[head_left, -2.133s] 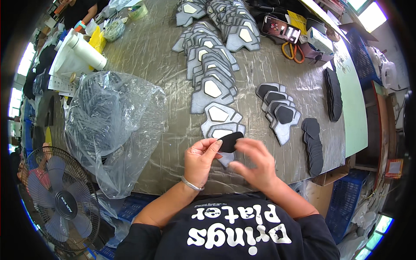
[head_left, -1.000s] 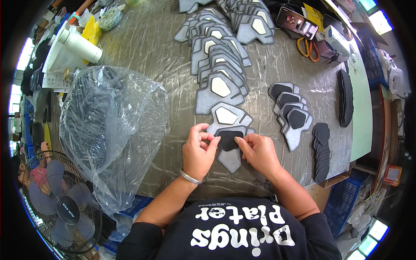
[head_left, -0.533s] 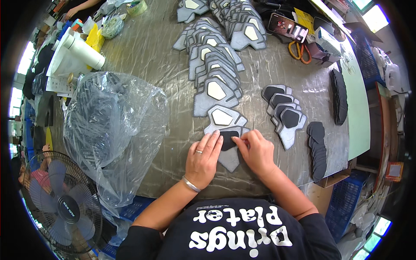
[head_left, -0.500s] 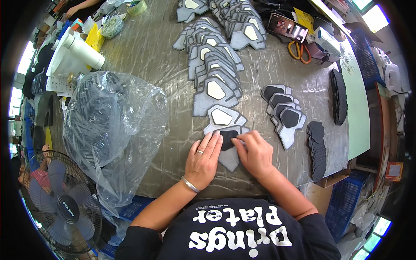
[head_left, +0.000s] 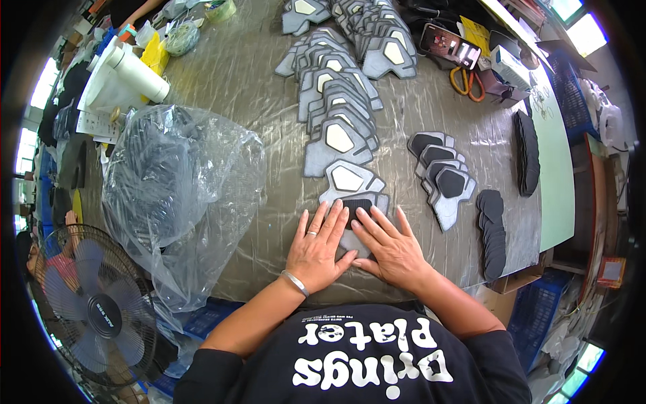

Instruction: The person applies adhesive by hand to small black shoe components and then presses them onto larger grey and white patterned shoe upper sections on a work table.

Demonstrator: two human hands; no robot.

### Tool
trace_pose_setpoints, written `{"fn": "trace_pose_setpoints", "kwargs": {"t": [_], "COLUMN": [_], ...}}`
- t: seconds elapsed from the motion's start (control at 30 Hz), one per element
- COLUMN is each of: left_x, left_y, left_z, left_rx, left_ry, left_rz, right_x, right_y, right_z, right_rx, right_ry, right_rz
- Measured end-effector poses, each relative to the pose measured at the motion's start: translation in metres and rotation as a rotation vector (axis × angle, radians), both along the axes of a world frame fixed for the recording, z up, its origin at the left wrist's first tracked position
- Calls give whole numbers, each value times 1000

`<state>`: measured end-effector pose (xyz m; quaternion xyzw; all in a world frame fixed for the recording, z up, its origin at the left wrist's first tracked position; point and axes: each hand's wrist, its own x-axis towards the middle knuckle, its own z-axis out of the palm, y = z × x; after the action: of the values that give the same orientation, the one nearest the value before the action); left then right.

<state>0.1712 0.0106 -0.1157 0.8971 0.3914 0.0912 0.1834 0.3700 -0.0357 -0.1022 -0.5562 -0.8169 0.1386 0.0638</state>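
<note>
Film-covered worktable [head_left: 259,262] bears overlapping grey pieces [head_left: 336,104], perhaps fanned for easy reach; left hand [head_left: 317,250] and right hand [head_left: 392,250] lie palm-down, fingers spread, gripping nothing, seemingly pressing the black patch [head_left: 356,205] onto the grey base [head_left: 350,240] beneath

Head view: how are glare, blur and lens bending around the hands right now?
In the head view, the left hand and right hand look sharp; there too, glints streak the plastic-covered table and clear plastic bag, and an upper-right window burns out white; the same head view bends the table's near edge and its corners go black.
</note>
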Motion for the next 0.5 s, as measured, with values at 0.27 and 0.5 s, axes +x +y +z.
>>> {"fn": "trace_pose_setpoints", "kwargs": {"t": [0.27,0.5], "left_x": [-2,-4], "left_y": [2,-14], "left_z": [3,3], "left_rx": [26,143], "left_ry": [18,20], "left_rz": [-43,-22], "right_x": [-7,-2], "right_y": [-5,-3], "right_z": [6,1], "right_rx": [52,75], "right_ry": [-75,57], "right_rz": [-46,-34]}}
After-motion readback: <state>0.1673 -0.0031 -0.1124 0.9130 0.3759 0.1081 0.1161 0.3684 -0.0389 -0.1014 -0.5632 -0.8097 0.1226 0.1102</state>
